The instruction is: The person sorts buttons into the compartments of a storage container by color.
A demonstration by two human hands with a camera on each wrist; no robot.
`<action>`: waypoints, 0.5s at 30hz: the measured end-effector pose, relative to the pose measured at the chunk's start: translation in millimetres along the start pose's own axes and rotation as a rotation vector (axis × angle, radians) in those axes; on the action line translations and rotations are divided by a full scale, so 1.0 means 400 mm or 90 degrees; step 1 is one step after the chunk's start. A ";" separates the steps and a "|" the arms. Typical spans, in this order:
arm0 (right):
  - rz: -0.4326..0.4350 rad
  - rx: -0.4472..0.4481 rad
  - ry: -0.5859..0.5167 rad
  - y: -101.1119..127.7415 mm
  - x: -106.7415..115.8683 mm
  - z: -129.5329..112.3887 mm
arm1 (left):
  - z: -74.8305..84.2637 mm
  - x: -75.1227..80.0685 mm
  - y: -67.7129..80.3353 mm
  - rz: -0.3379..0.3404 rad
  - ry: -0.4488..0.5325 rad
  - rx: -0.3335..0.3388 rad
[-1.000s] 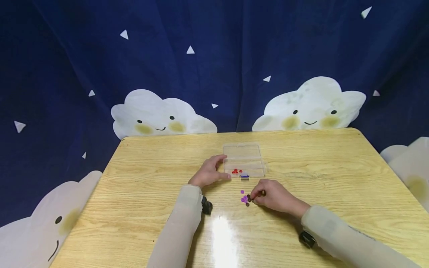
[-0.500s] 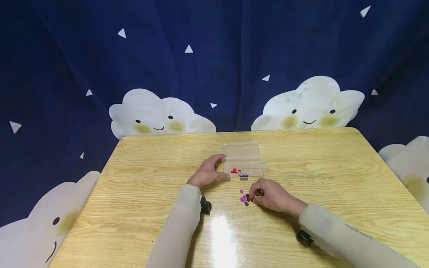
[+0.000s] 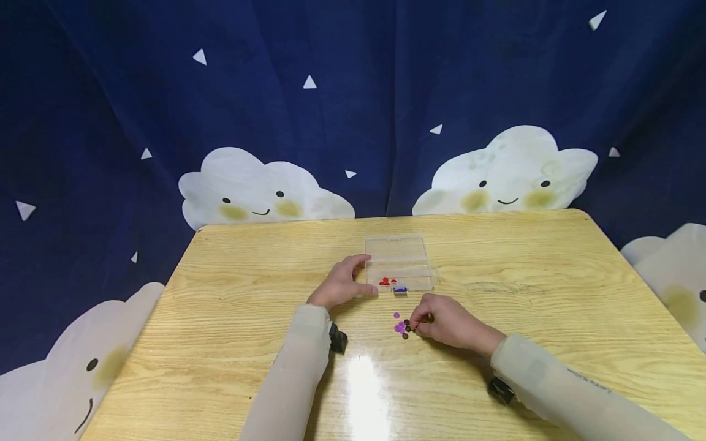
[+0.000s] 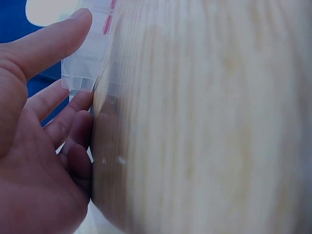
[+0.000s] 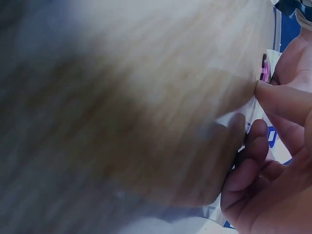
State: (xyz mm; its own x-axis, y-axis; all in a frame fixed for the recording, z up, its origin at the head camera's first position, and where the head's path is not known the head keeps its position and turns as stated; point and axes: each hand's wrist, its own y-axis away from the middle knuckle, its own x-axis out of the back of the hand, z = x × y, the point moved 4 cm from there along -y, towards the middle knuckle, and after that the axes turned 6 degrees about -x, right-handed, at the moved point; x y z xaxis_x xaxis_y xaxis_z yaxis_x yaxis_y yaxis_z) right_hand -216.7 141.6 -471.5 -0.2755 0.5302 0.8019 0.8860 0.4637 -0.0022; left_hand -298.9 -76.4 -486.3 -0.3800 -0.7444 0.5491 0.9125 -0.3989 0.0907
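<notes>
A clear plastic box (image 3: 396, 247) lies with its lid laid back on the table. Several red buttons (image 3: 385, 282) sit in its front compartment, left side. My left hand (image 3: 337, 285) holds the box's left end, thumb at the near corner and index finger at the far side. In front of the box lies a small pile of purple buttons (image 3: 401, 327) and dark brown buttons (image 3: 405, 336). My right hand (image 3: 449, 321) is at the pile's right side, thumb and index finger pinching a dark brown button low at the tabletop; the fingertips mostly hide it.
A blue-marked latch (image 3: 400, 291) sticks out at the box's front edge. The wooden table (image 3: 265, 263) reaches back to a dark blue curtain (image 3: 364, 92) with white clouds. A bright glare patch lies on the wood between the forearms.
The head view has shifted slightly. Both hands keep nearly the same places, the left at the box and the right at the button pile.
</notes>
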 end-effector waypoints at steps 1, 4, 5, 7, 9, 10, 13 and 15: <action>0.001 -0.002 -0.004 0.001 0.001 0.000 | 0.000 0.000 0.000 -0.001 0.000 -0.001; 0.002 -0.009 -0.020 0.002 0.002 0.004 | 0.000 -0.001 0.000 -0.004 0.001 -0.002; 0.003 -0.010 -0.024 0.002 0.002 0.005 | 0.000 -0.002 0.000 -0.005 0.002 -0.002; 0.003 -0.013 -0.032 0.002 0.003 0.008 | 0.000 -0.002 0.000 -0.006 0.002 -0.002; 0.001 -0.015 -0.038 0.002 0.003 0.010 | 0.001 -0.001 0.001 -0.005 0.004 -0.001; 0.001 -0.015 -0.041 0.002 0.003 0.011 | 0.002 -0.001 0.001 -0.005 0.004 0.000; -0.003 -0.015 -0.049 0.003 0.002 0.011 | 0.002 0.000 0.002 -0.005 0.005 0.000; -0.004 -0.009 -0.052 0.004 0.003 0.011 | 0.002 0.000 0.003 -0.005 0.004 0.001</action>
State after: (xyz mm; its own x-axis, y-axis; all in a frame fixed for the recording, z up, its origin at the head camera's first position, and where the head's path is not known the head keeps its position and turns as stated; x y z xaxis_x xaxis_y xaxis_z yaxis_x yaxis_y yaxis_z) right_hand -217.2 146.1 -473.3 -0.3106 0.5841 0.7499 0.8892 0.4574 0.0120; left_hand -297.9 -76.3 -485.7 -0.3886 -0.7448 0.5425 0.9094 -0.4046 0.0960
